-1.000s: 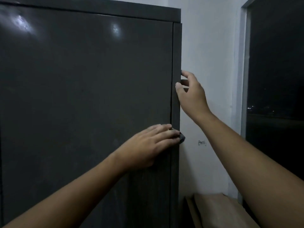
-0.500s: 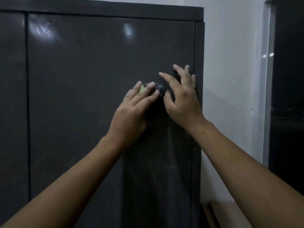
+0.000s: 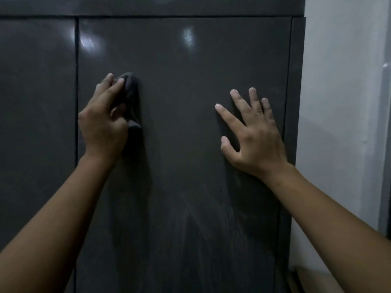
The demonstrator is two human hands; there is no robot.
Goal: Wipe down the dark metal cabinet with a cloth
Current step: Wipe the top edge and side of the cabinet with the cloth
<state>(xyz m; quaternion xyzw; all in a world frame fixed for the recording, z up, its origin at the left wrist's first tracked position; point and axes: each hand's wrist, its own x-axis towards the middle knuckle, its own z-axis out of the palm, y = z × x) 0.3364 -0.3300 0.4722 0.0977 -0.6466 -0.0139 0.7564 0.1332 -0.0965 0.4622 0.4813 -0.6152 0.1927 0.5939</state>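
The dark metal cabinet filled most of the view, its wide right-hand door facing the camera. The left hand sat at about nine o'clock from the middle of the view, its fingers curled round a dark cloth and pressing it against that door. The cloth bunched out at one o'clock from the knuckles, close to the seam with the neighbouring door. The right hand, at three o'clock, lay released and flat on the same door, fingers spread and holding nothing, well apart from the cloth. Pale smears marked the door at six o'clock. A white wall stood at three o'clock past the cabinet's edge.
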